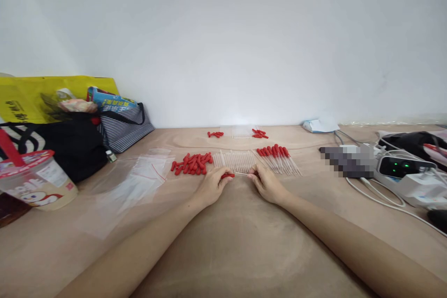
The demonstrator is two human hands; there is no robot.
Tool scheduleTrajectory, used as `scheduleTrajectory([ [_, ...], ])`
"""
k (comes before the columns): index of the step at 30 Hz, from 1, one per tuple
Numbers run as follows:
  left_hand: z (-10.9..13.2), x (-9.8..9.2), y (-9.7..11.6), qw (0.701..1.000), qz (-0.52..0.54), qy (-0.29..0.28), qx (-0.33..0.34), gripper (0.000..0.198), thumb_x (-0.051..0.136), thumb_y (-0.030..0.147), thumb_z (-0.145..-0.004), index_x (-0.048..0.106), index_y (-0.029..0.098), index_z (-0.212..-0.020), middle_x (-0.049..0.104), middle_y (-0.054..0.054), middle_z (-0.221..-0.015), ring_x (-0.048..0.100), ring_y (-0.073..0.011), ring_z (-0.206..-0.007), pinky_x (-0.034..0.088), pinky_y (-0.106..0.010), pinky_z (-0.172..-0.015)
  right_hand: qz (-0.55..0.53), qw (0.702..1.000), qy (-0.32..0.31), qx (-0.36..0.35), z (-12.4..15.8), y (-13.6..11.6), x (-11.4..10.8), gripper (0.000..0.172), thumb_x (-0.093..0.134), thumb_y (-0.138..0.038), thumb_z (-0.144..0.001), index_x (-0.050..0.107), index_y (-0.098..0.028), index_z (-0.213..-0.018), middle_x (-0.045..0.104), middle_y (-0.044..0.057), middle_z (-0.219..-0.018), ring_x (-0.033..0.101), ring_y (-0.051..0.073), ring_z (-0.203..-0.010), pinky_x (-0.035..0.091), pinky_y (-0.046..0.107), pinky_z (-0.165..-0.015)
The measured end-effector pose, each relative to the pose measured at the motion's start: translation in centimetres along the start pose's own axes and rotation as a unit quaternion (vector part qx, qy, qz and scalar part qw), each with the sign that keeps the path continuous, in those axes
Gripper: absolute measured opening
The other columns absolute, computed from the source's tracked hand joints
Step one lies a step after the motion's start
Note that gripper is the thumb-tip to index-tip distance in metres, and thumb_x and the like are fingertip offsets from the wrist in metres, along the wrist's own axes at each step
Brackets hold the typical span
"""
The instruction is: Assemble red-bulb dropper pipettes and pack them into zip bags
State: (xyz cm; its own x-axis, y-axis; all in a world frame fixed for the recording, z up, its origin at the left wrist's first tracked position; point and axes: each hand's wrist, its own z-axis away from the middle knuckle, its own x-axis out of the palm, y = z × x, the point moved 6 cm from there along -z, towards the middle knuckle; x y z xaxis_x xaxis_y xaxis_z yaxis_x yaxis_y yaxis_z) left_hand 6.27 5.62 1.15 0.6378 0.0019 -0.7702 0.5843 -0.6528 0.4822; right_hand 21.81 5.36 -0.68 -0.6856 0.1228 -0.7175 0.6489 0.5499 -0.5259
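Note:
My left hand [212, 185] is closed on a red rubber dropper bulb [228, 175], which points right. Facing it, my right hand [267, 182] pinches a thin clear dropper tube [242, 174], its end a short way from the bulb. Behind both hands lies a row of clear tubes [235, 160]. A heap of loose red bulbs [195, 164] sits left of my left hand. Right of my right hand, several droppers with red bulbs fitted [274, 151] lie side by side, tubes slanting toward me.
Clear zip bags [146, 172] lie left of the bulbs. A drink cup [52, 181], a black bag [77, 149] and a striped bag [125, 125] stand farther left. Small red-bulb groups [260, 133] lie by the wall. Cables, a white power strip [405, 179] and a white packet [321, 125] are at right.

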Motion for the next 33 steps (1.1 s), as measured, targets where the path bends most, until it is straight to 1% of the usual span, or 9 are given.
scheduleTrajectory([
  [3,0.0,0.0,0.1,1.000,0.003,0.006,0.008,0.013,0.046,0.019,-0.083,0.057,0.019,-0.090,0.063,-0.002,-0.087,0.056,-0.0172,-0.083,0.042,-0.029,-0.076,-0.009,1.000,0.003,-0.007,0.0,-0.1,0.0,0.008,0.038,-0.023,-0.083,0.041,-0.020,-0.077,0.053,0.002,-0.069,0.048,0.014,-0.063,0.036,0.026,-0.060],
  [6,0.1,-0.1,0.1,1.000,0.005,0.008,0.013,0.017,0.045,0.020,-0.084,0.059,0.019,-0.093,0.064,-0.002,-0.085,0.057,-0.0168,-0.080,0.042,-0.028,-0.074,-0.011,1.000,-0.001,-0.009,0.0,-0.2,0.1,0.007,0.038,-0.023,-0.083,0.041,-0.020,-0.078,0.054,0.002,-0.071,0.048,0.015,-0.065,0.037,0.027,-0.062],
  [10,0.1,0.0,0.1,1.000,0.011,0.001,0.014,0.018,0.045,0.021,-0.083,0.061,0.018,-0.090,0.065,-0.003,-0.081,0.057,-0.0170,-0.079,0.042,-0.028,-0.072,-0.005,1.000,-0.016,-0.013,0.1,-0.5,0.2,0.009,0.037,-0.024,-0.084,0.043,-0.019,-0.079,0.055,0.003,-0.073,0.050,0.015,-0.068,0.036,0.028,-0.064],
  [12,0.1,0.1,0.1,1.000,0.028,-0.004,0.003,0.018,0.044,0.021,-0.083,0.061,0.017,-0.088,0.064,-0.003,-0.082,0.057,-0.0169,-0.079,0.042,-0.027,-0.071,0.008,0.999,-0.025,-0.022,0.2,-0.7,0.2,0.012,0.037,-0.025,-0.084,0.045,-0.019,-0.078,0.056,0.003,-0.074,0.050,0.015,-0.070,0.035,0.029,-0.067],
  [15,0.2,0.5,-0.2,0.995,0.086,-0.027,-0.030,0.018,0.044,0.024,-0.083,0.060,0.016,-0.087,0.064,-0.002,-0.080,0.057,-0.0158,-0.074,0.043,-0.026,-0.068,0.030,0.998,-0.032,-0.035,0.4,-1.0,0.2,0.015,0.037,-0.025,-0.085,0.047,-0.019,-0.078,0.058,0.002,-0.076,0.051,0.015,-0.073,0.033,0.030,-0.073],
  [18,0.4,0.9,-0.3,0.987,0.141,-0.054,-0.054,0.019,0.045,0.027,-0.082,0.059,0.015,-0.086,0.063,-0.001,-0.075,0.057,-0.0146,-0.068,0.044,-0.024,-0.063,0.042,0.997,-0.042,-0.047,0.5,-1.2,0.2,0.018,0.037,-0.027,-0.086,0.049,-0.019,-0.076,0.058,0.001,-0.073,0.051,0.014,-0.071,0.031,0.030,-0.074],
  [20,0.5,1.0,-0.3,0.985,0.149,-0.065,-0.055,0.019,0.045,0.027,-0.082,0.060,0.015,-0.086,0.063,-0.001,-0.073,0.056,-0.0141,-0.067,0.043,-0.024,-0.062,0.044,0.996,-0.053,-0.059,0.5,-1.3,0.2,0.020,0.037,-0.029,-0.086,0.049,-0.019,-0.074,0.058,0.000,-0.070,0.050,0.013,-0.068,0.030,0.030,-0.073],
  [25,0.6,0.8,0.0,0.993,0.096,-0.069,-0.030,0.016,0.047,0.023,-0.080,0.061,0.017,-0.084,0.063,0.000,-0.076,0.056,-0.0138,-0.070,0.042,-0.023,-0.064,0.060,0.993,-0.068,-0.078,0.5,-1.5,0.2,0.020,0.040,-0.029,-0.085,0.050,-0.019,-0.072,0.058,0.000,-0.071,0.050,0.012,-0.067,0.028,0.029,-0.072],
  [33,0.5,0.3,0.8,0.998,0.027,-0.050,0.002,0.014,0.049,0.021,-0.080,0.062,0.018,-0.080,0.064,0.000,-0.075,0.056,-0.0146,-0.070,0.040,-0.024,-0.066,0.083,0.993,-0.059,-0.065,0.8,-2.0,-0.1,0.017,0.042,-0.028,-0.083,0.051,-0.019,-0.073,0.059,-0.001,-0.071,0.050,0.012,-0.066,0.025,0.028,-0.069],
])
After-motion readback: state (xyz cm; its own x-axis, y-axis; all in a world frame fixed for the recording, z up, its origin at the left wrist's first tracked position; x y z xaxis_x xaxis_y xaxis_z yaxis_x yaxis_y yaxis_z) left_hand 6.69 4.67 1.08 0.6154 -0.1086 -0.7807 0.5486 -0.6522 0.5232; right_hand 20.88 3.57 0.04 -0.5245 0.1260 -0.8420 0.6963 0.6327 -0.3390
